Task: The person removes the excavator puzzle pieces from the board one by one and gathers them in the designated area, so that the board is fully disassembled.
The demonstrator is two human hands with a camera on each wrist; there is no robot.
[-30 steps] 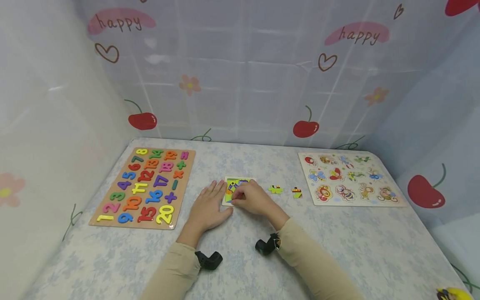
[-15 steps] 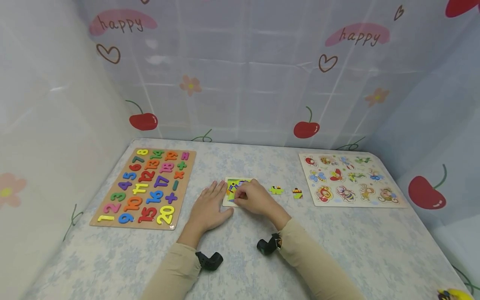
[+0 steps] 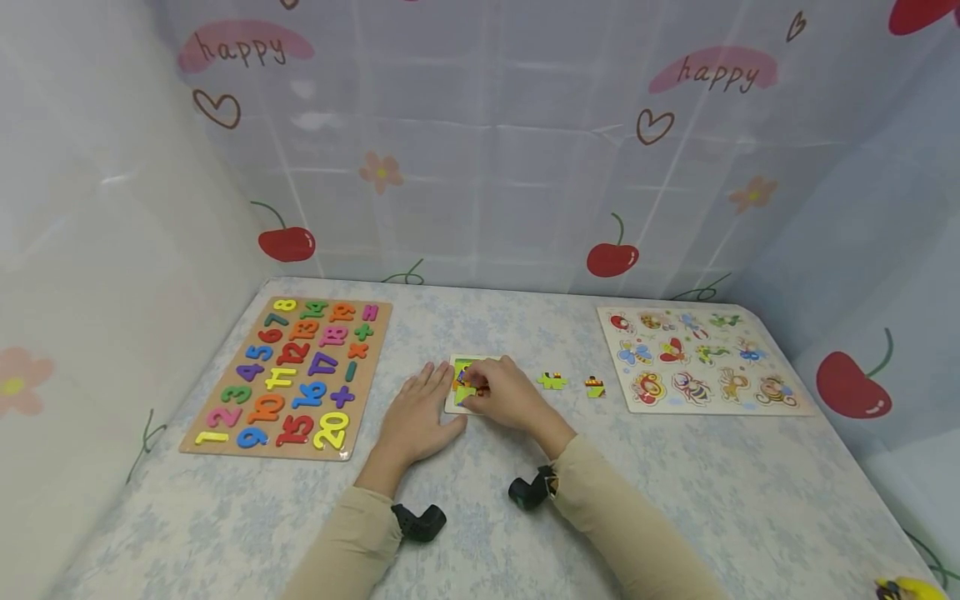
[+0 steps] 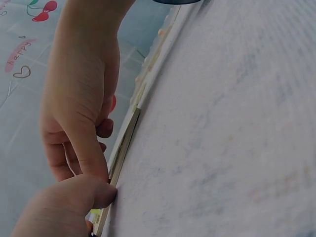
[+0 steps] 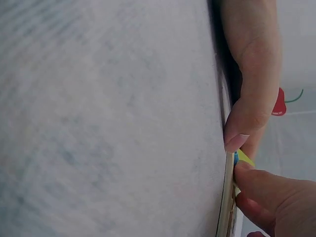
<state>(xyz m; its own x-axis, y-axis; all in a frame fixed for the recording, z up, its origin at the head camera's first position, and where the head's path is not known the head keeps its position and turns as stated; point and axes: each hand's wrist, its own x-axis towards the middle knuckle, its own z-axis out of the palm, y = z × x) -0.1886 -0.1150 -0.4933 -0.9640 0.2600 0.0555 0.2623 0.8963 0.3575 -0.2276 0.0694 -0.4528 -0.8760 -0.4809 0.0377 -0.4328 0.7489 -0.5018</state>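
Observation:
My left hand (image 3: pixel 420 414) lies flat with straight fingers, at the left side of a small framed puzzle board (image 3: pixel 452 409). In the right wrist view the left thumb is at the board's edge. Over the board, my right hand (image 3: pixel 508 395) bends its fingers and pinches a yellow-green puzzle piece (image 5: pixel 245 158) between thumb and fingers. Fingers hide much of the board and most of that piece. Two loose jigsaw pieces, a green one (image 3: pixel 552 381) and a multicoloured one (image 3: pixel 595 387), lie on the table right of the right hand.
On the left lies a wooden number board (image 3: pixel 318 421) with coloured numerals and signs. A white insect puzzle board (image 3: pixel 701 400) is on the right. A yellow and black object (image 3: pixel 911 588) shows at the lower right corner. Printed curtains surround the table (image 3: pixel 480 517).
My right hand has shifted slightly left over the small board, and its fingers have moved, leaving some yellow-green and red visible beneath them. The left hand stays put.

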